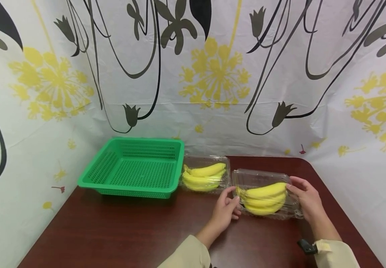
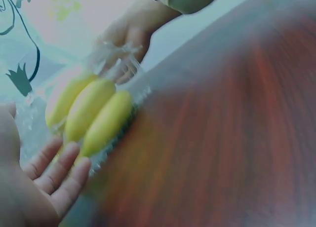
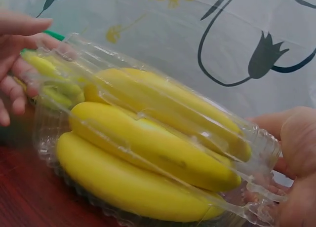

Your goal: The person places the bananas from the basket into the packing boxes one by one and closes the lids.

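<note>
A clear plastic clamshell box (image 1: 293,203) with a bunch of bananas (image 1: 263,199) inside is at the right of the table, between my two hands. My right hand (image 1: 308,199) grips its right end, and in the right wrist view its fingers (image 3: 276,121) bend around that end. At the box's left end is my left hand (image 1: 224,210), its fingers (image 2: 61,170) fairly straight and close to the plastic. Whether they press on it I cannot tell. Through the clear lid (image 3: 163,81) the bananas show plainly.
A second clear box (image 1: 224,162) with bananas (image 1: 204,178) stands just left, near the back wall. Beside it is a green plastic basket (image 1: 176,178). All are on a dark red-brown table (image 1: 129,230). Patterned cloth (image 1: 213,126) hangs behind and along the sides.
</note>
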The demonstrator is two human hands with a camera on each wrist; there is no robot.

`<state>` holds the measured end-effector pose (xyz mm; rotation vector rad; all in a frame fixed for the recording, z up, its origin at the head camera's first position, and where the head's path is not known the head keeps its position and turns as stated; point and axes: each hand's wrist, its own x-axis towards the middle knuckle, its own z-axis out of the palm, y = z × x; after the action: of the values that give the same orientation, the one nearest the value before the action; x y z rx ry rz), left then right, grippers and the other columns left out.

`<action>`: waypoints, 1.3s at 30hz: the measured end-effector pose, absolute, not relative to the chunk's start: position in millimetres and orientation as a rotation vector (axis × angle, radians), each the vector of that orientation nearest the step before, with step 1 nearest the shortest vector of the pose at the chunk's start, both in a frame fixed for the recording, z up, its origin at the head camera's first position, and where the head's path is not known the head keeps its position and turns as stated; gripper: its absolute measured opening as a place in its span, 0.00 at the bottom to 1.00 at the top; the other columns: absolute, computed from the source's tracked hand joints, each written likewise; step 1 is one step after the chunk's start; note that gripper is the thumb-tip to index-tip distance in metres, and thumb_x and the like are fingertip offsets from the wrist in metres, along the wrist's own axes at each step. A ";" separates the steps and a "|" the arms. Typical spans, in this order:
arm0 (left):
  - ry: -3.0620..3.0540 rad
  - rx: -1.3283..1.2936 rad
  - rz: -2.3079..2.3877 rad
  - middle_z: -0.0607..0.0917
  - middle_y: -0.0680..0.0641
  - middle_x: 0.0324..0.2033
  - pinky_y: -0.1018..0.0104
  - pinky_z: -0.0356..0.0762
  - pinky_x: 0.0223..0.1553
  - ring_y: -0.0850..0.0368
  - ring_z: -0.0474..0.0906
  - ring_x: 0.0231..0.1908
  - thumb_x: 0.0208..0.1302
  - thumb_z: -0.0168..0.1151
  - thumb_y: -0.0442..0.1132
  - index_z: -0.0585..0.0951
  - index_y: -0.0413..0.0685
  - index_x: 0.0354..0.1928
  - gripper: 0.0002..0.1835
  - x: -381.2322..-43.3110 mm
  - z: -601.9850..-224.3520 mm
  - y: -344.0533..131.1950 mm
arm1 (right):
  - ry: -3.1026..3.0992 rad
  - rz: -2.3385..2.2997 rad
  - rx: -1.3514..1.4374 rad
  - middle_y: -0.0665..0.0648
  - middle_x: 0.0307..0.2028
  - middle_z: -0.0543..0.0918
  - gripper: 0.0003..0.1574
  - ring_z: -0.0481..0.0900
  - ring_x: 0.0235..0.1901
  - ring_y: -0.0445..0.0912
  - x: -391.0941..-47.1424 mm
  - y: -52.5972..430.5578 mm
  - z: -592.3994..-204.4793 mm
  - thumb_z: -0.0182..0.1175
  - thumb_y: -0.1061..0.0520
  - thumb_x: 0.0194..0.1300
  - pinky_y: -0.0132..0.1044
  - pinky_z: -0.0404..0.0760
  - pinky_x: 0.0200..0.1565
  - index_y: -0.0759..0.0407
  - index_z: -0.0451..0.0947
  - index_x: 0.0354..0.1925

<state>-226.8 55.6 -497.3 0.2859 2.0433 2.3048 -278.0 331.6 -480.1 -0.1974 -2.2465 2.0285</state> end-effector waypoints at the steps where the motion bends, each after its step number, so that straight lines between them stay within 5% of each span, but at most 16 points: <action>1: 2.058 0.242 2.294 0.77 0.37 0.25 0.53 0.75 0.21 0.40 0.76 0.23 0.60 0.53 0.42 0.67 0.54 0.55 0.20 -228.7 -496.3 56.9 | -2.275 1.976 -0.226 0.58 0.50 0.63 0.37 0.74 0.32 0.34 -278.3 330.4 -480.0 0.60 0.49 0.53 0.26 0.75 0.30 0.60 0.60 0.58; 6: 2.080 0.063 2.264 0.78 0.39 0.22 0.54 0.75 0.21 0.44 0.76 0.20 0.53 0.56 0.32 0.69 0.56 0.51 0.22 -236.3 -493.8 60.4 | -2.429 1.689 -0.334 0.62 0.54 0.61 0.42 0.72 0.31 0.33 -278.5 325.1 -478.6 0.57 0.40 0.52 0.26 0.75 0.27 0.60 0.58 0.59; 16: 1.923 -0.020 2.266 0.78 0.39 0.18 0.54 0.75 0.20 0.55 0.72 0.10 0.45 0.52 0.26 0.66 0.59 0.52 0.30 -244.4 -498.3 62.7 | -2.487 1.562 -0.444 0.59 0.44 0.71 0.36 0.74 0.27 0.38 -275.1 319.8 -472.0 0.57 0.36 0.49 0.29 0.72 0.20 0.59 0.68 0.48; 25: 1.740 -0.029 2.418 0.76 0.38 0.16 0.53 0.76 0.27 0.45 0.77 0.21 0.40 0.49 0.21 0.66 0.52 0.51 0.32 -243.6 -499.6 69.0 | -2.500 1.553 -0.451 0.52 0.39 0.76 0.35 0.73 0.32 0.40 -264.1 319.9 -465.7 0.50 0.34 0.54 0.32 0.71 0.23 0.56 0.68 0.51; 34: 1.648 -0.204 2.488 0.70 0.43 0.19 0.52 0.75 0.21 0.48 0.75 0.14 0.39 0.46 0.18 0.70 0.55 0.49 0.33 -244.8 -491.0 75.5 | -1.922 1.775 -0.771 0.48 0.30 0.75 0.23 0.68 0.25 0.39 -263.7 313.3 -477.0 0.59 0.39 0.49 0.27 0.67 0.17 0.54 0.80 0.36; 39: 1.655 -0.254 2.512 0.69 0.43 0.19 0.50 0.75 0.22 0.44 0.75 0.15 0.40 0.46 0.16 0.70 0.53 0.48 0.32 -245.2 -489.6 76.9 | -1.976 1.905 -0.673 0.46 0.29 0.77 0.28 0.71 0.25 0.37 -259.7 314.5 -477.5 0.58 0.38 0.48 0.27 0.71 0.19 0.56 0.78 0.40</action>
<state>-245.2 76.9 -489.6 -0.2543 1.6553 2.5123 -259.7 314.5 -477.5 -0.6728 -1.9763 1.9048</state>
